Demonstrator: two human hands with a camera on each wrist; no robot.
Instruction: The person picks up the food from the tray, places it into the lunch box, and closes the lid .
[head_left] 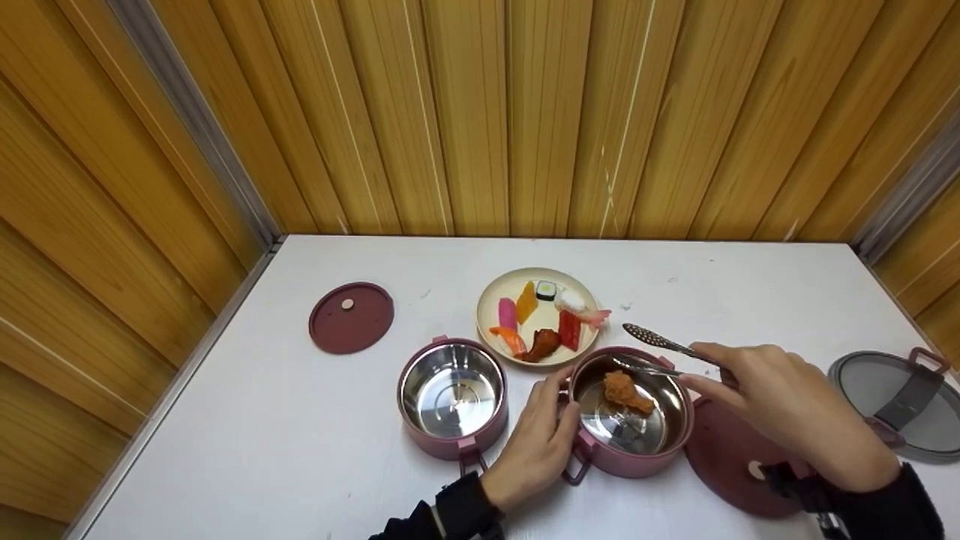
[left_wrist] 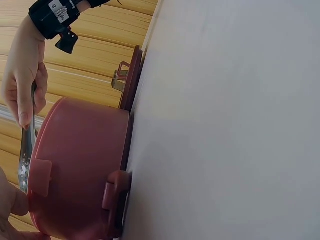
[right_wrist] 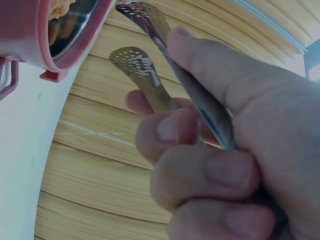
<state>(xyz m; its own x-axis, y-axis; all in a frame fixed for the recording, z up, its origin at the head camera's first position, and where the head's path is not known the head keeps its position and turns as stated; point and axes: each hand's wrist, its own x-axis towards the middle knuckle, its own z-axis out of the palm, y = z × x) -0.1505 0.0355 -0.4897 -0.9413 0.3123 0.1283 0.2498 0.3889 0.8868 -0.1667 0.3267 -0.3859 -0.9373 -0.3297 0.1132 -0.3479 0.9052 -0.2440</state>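
My right hand (head_left: 784,409) holds metal serving tongs (right_wrist: 192,95) with perforated tips, their arms spread apart. One arm of the tongs reaches over the right pink pot (head_left: 634,465); the other points past its far rim. Inside that steel-lined pot lies a fried chicken drumstick (head_left: 627,392), and nothing is between the tong tips. My left hand (head_left: 534,442) grips the pot's left side, thumb and fingers at the rim, beside a side clip. In the left wrist view, the pot's outer wall (left_wrist: 85,160) shows a folded handle (left_wrist: 116,197) low down.
A second pink pot (head_left: 491,431) stands left of my left hand. Behind the pots, a cream plate (head_left: 491,300) carries sushi pieces and a glazed drumstick (head_left: 543,345). Dark red lids lie at the left (head_left: 352,330) and under my right forearm (head_left: 731,465); a grey lid (head_left: 862,375) sits far right.
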